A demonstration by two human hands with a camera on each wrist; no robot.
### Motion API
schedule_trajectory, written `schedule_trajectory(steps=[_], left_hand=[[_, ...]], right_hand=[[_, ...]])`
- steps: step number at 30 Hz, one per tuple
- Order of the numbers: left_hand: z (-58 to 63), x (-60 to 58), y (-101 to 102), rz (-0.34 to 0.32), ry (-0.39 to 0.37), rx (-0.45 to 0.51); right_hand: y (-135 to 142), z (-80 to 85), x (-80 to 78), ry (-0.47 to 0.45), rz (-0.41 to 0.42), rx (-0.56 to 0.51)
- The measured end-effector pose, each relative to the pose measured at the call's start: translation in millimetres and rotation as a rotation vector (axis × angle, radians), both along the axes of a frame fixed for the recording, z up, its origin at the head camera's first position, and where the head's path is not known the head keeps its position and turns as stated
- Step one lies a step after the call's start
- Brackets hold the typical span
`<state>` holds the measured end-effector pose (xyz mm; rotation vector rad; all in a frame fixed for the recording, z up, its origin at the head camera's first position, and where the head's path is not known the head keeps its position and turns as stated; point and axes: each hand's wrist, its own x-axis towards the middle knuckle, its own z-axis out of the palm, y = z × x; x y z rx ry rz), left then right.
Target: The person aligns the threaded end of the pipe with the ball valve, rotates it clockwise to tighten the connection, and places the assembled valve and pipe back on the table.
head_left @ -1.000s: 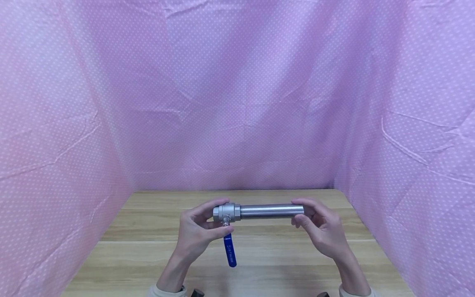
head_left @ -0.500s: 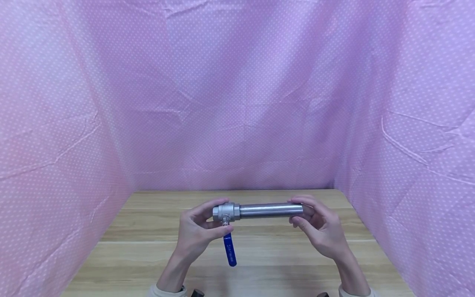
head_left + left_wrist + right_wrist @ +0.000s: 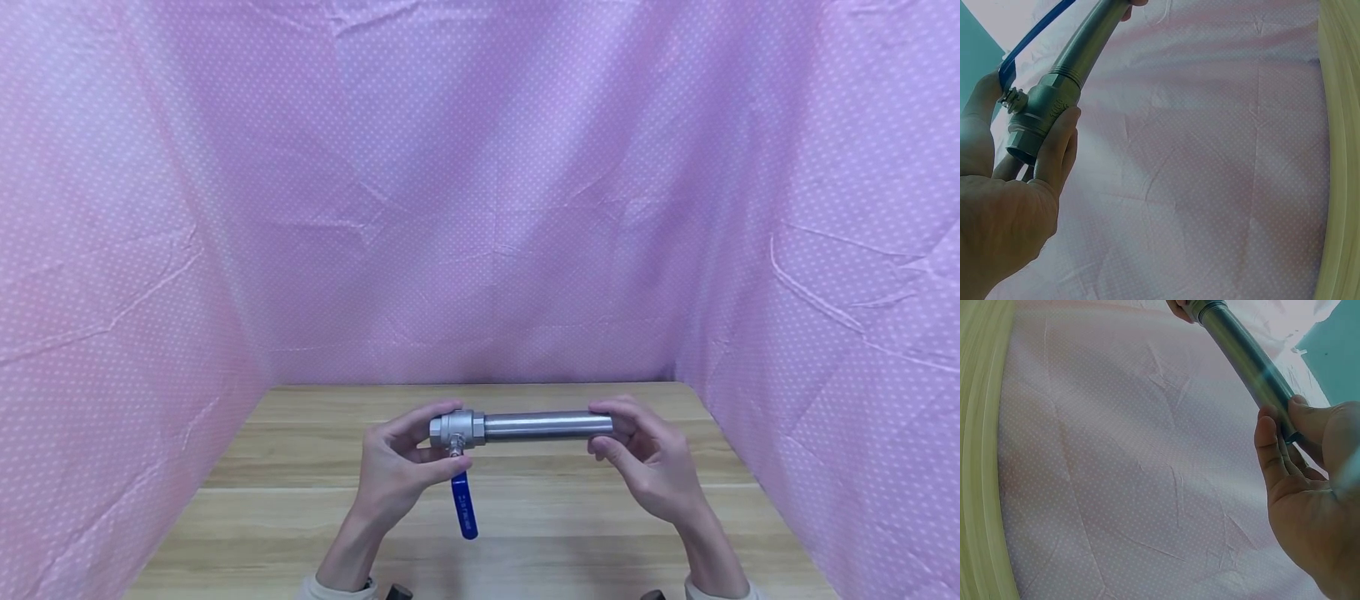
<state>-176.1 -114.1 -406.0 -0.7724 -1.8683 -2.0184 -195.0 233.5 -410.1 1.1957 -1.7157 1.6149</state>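
Note:
My left hand (image 3: 393, 467) grips a silver ball valve (image 3: 457, 428), its thumb beside the stem at the top of the blue lever handle (image 3: 464, 508), which points toward me. A straight steel pipe (image 3: 540, 426) runs from the valve's right end, level across the view. At the pipe's far right end, my right hand (image 3: 660, 467) pinches it between thumb and fingers. The left wrist view shows threads on the pipe (image 3: 1069, 70) right where it meets the valve (image 3: 1044, 109). In the right wrist view the fingertips (image 3: 1266, 428) press the pipe's plain end.
Below the hands lies a light wood tabletop (image 3: 540, 517). Pink dotted cloth (image 3: 480, 208) walls in the back and both sides. Two small dark objects (image 3: 399, 592) show at the bottom edge near the sleeves.
The right hand's fingers have shifted slightly along and around the pipe's end, inward and then back. The left hand and valve have barely moved.

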Motion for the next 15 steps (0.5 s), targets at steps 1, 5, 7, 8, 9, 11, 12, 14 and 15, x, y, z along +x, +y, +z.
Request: schedule_trajectory(steps=[1,5,7,8,9,11,12,14,15], left_hand=[[0.1,0.1,0.0,-0.002,0.0,0.001],[0.6,0.1,-0.2,-0.006,-0.001,0.006],[0.8,0.1,-0.1,-0.007,0.003,0.005],[0.8,0.0,-0.1,-0.005,0.0,0.004],[0.6,-0.1,0.0,-0.004,-0.005,0.005],[0.6,0.1,0.1,0.003,-0.01,-0.001],[0.7,0.2,0.1,0.007,-0.012,-0.004],[0.5,0.1,-0.2,0.015,-0.02,-0.011],[0.4,0.1,-0.3,0.02,-0.023,-0.014]], right_hand=[[0.3,-0.2,-0.3,0.003,-0.002,0.002],[1.3,-0.8,-1.5,0.017,-0.008,0.011],[1.4,-1.2,-1.8,0.019,-0.016,0.016],[1.4,-1.6,-1.9,0.017,-0.023,0.019],[1.3,-1.7,-2.0,0.015,-0.026,0.02],[0.9,-1.9,-2.0,0.009,-0.027,0.016],[0.7,-1.9,-2.0,0.004,-0.025,0.013],[0.2,-1.6,-2.2,-0.002,-0.009,0.004],[0.0,-1.2,-2.4,-0.004,0.009,-0.002]])
